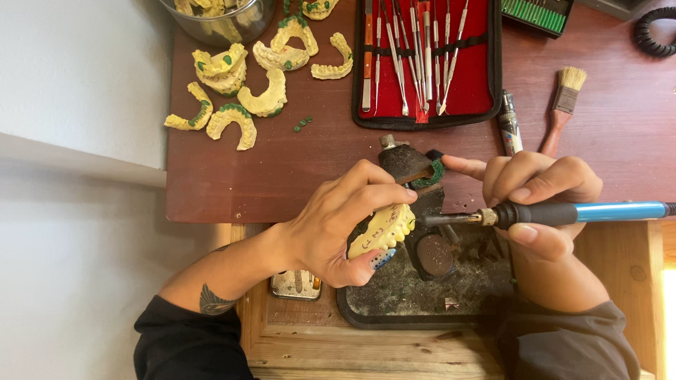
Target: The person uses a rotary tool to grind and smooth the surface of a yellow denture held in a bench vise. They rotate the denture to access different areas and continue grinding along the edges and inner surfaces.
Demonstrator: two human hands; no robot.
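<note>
A reddish-brown counter [296, 176] carries several yellow dental casts [232, 105] with green wax near its left edge. A metal bowl [218, 24] stands at the far left corner. Toward the far edge lies an open red instrument case [426, 63] of metal tools. Right of it lie a pen-shaped tool [508, 127] and a paintbrush [561, 109]; a black coiled cord [655, 32] sits at the far right corner

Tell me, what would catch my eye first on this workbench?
Probably the left hand gripping a yellow dental cast at centre, with the right hand pointing a blue-handled heated tool at it. Next, the red case of metal instruments at the top, and the pile of yellow casts at upper left.
</note>
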